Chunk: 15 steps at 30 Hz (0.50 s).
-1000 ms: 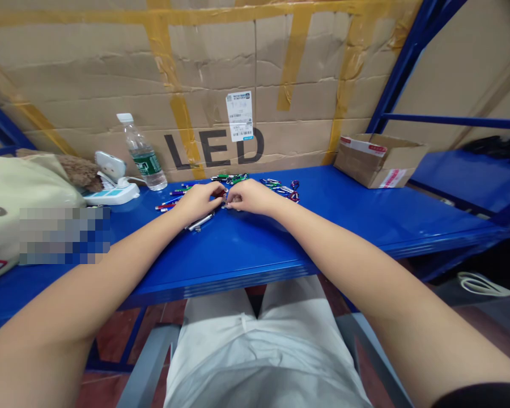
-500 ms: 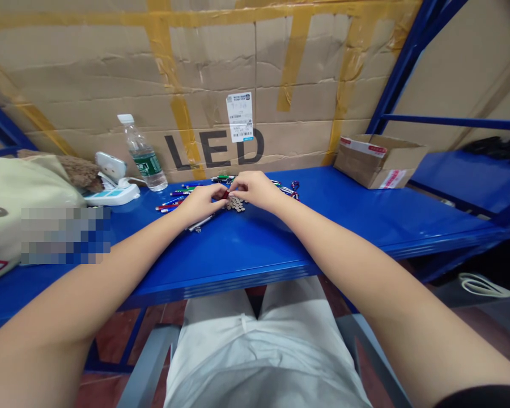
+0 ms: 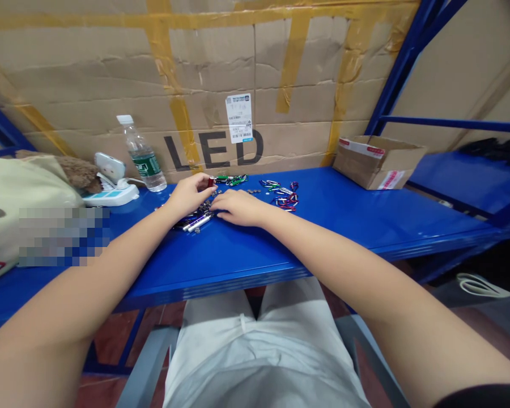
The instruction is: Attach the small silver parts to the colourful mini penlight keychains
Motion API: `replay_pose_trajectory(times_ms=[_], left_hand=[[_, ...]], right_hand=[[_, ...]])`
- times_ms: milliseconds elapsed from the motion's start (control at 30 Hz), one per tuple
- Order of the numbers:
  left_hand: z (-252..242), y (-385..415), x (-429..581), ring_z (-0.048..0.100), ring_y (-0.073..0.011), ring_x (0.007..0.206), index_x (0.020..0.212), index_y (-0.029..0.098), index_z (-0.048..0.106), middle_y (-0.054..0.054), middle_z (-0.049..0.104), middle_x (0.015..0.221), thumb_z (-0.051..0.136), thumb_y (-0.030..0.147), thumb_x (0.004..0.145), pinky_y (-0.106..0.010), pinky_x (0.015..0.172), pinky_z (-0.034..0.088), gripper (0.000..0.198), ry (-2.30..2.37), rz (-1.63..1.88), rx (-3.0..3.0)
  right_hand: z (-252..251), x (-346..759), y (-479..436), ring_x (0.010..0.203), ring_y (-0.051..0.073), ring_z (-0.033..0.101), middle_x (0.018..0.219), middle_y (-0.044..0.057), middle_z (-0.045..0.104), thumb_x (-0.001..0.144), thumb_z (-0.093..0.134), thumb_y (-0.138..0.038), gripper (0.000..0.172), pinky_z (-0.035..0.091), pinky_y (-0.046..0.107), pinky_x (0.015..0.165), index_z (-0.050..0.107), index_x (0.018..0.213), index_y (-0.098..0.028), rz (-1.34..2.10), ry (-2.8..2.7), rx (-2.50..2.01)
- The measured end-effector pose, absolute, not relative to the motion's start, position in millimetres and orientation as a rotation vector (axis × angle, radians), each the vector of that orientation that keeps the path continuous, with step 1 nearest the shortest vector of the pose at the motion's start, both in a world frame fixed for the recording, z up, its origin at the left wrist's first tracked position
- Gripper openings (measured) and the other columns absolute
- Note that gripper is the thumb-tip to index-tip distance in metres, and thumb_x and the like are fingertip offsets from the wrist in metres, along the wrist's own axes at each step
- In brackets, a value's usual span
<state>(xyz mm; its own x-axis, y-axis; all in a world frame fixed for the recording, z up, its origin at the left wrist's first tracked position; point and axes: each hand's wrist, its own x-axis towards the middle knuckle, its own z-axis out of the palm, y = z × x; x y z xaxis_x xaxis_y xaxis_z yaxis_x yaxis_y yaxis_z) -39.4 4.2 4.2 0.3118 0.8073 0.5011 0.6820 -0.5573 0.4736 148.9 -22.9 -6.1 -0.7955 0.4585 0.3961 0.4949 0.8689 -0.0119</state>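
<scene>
My left hand [image 3: 188, 196] is closed, with a small dark red tube [image 3: 211, 181] standing up between its thumb and fingers. To its right, my right hand [image 3: 238, 208] lies low over the table, palm down, fingers stretched left and the thumb a little apart. Its fingertips touch a heap of small metal discs [image 3: 204, 206], which the hands partly cover. Slim silver pens or tubes [image 3: 199, 222] lie just in front of the left hand; more pieces under that hand are hidden. A few loose discs [image 3: 254, 191] rest behind the right hand.
Green metallic pieces [image 3: 238, 180] lie behind the hands, and coloured clip-like pieces [image 3: 285, 198] to the right. A water bottle [image 3: 147, 164], a white power strip [image 3: 110, 195] and a pale bag [image 3: 25, 187] stand left. An open carton [image 3: 374, 164] sits at the back right.
My right hand has moved left and down, away from the red tube it was touching. The disc heap has shifted left. My left hand has drawn slightly back left, still with the tube.
</scene>
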Motion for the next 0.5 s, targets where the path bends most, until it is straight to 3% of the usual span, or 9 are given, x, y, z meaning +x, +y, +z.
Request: replay_pose_trajectory(times_ms=[267,500], left_hand=[[1,5,-39,0.063,-0.0202,0.085,0.098,0.016,0.061,-0.007,0.069,0.095,0.057,0.038,0.078,-0.034,0.082,0.048,0.03,1.358,0.986,2.512],[6,-2,-36,0.062,-0.0192,0.082,0.1,0.018,0.062,-0.005,0.069,0.093,0.052,0.036,0.08,-0.032,0.077,0.046,0.029,1.308,0.84,2.635]], right_hand=[[-1,144,-33,0.093,0.022,0.055,0.096,0.007,0.068,0.085,0.052,-0.022,0.02,0.036,0.032,0.075,0.071,0.087,-0.02,-0.189,-2.641,-0.807],[9,163,-18,0.083,0.016,0.056,0.088,0.006,0.067,0.081,0.056,-0.023,0.015,0.038,0.028,0.073,0.068,0.084,-0.016,0.084,-2.328,-0.884]])
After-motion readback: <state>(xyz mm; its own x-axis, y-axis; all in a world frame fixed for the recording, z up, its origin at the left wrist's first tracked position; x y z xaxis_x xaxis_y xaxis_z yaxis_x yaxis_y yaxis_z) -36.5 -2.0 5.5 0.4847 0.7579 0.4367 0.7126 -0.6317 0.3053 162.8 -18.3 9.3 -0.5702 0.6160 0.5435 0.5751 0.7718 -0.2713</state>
